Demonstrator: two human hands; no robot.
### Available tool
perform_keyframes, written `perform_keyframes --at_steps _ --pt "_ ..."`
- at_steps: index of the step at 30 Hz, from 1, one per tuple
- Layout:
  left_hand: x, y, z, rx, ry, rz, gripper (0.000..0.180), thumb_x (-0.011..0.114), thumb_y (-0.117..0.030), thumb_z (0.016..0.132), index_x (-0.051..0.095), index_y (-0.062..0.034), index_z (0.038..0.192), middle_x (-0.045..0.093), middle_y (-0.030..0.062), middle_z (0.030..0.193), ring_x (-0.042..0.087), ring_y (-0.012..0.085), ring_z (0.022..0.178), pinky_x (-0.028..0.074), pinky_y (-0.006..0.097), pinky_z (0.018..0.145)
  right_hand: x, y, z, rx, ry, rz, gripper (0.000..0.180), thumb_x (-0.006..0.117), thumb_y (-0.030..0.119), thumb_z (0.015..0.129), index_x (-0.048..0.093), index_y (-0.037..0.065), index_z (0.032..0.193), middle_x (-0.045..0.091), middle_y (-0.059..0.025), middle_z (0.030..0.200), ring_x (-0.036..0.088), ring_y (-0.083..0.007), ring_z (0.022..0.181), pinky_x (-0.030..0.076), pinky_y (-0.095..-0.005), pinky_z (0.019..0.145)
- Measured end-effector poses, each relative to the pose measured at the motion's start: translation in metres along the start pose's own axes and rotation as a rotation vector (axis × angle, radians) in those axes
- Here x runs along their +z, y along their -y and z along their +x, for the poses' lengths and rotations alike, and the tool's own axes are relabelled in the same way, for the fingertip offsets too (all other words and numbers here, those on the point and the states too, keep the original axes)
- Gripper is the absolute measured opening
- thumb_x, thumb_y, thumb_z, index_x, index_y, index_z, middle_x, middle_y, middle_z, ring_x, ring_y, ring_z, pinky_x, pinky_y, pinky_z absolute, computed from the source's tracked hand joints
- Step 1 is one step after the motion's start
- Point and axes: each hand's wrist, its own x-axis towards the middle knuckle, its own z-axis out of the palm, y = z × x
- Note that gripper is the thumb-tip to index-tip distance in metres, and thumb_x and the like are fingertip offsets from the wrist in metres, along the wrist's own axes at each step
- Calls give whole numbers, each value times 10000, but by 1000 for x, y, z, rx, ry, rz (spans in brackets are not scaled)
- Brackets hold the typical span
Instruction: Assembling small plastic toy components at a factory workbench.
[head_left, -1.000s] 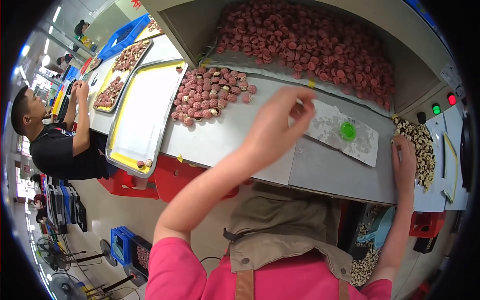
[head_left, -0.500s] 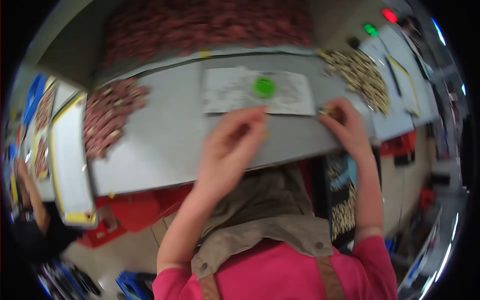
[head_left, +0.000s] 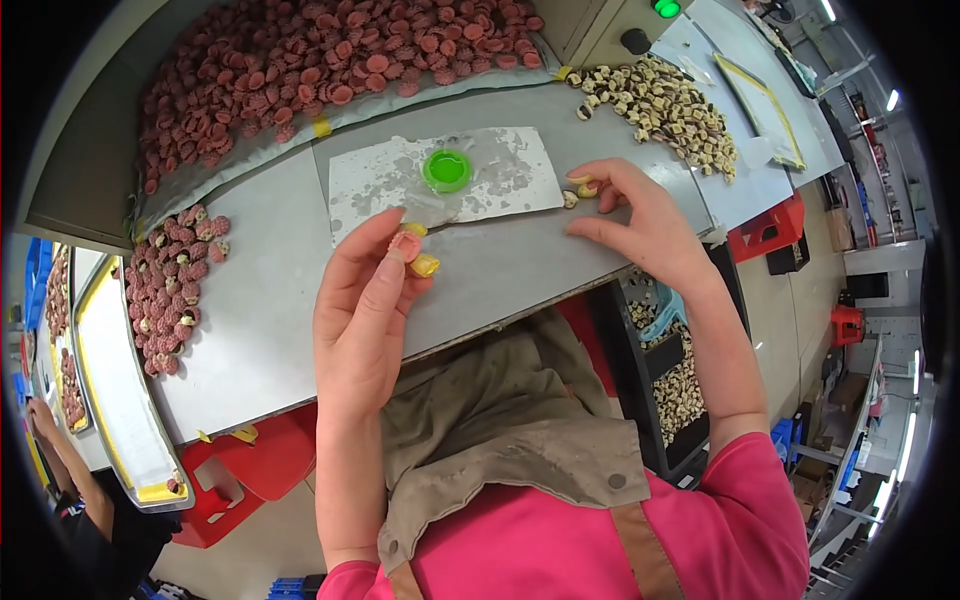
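- Pinching a small pink shell between thumb and fingertips: left hand, raised at the near side of the table.
- Shell is off the table surface, hollow side partly visible; yellow wraps on fingertips around it.
- Right hand: thumb spread well away from the index finger, other fingers curled in; gap between thumb and fingers.
- Small cream-and-brown pieces right at its fingertips; cannot tell whether all of them are touched.
- Between and beyond the hands: white sheet, stained grey in patches, with a round green dish on it.
- Far side: big heap of loose pink shells under a housing.
- Left on table: pile of pink pieces, some showing cream and brown; metal tray with yellow edging beside it.
- Right on table: spread of cream-and-brown pieces.
- Below table edge, right: black bin holding more such pieces, blue scoop inside.
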Motion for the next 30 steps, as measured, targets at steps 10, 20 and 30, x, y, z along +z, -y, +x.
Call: perform_keyframes --at_steps 10,20,30 --pt "16 2 3 -118 -20 -129 355 493 -133 943 451 -1 1270 592 46 1098 569 96 908 479 229 809 -17 -4 -2 -162 45 -143 184 611 41 814 552 18 987 560 -99 911 576 -229 769 462 -309 693" --pt "17 1 6 -146 -29 -197 361 503 -136 939 450 1 1269 589 49 1117 569 96 916 480 226 807 -13 -8 2 -248 42 -109 179 614 10 804 561 12 974 575 -98 949 585 -239 815 473 -313 726" --pt "10 1 7 -107 -23 -167 343 538 -135 925 479 -27 1245 563 29 1126 526 91 1001 438 262 872 -17 -1 5 -261 104 -253 167 603 25 813 593 2 978 591 -105 926 584 -243 852 471 -307 737"
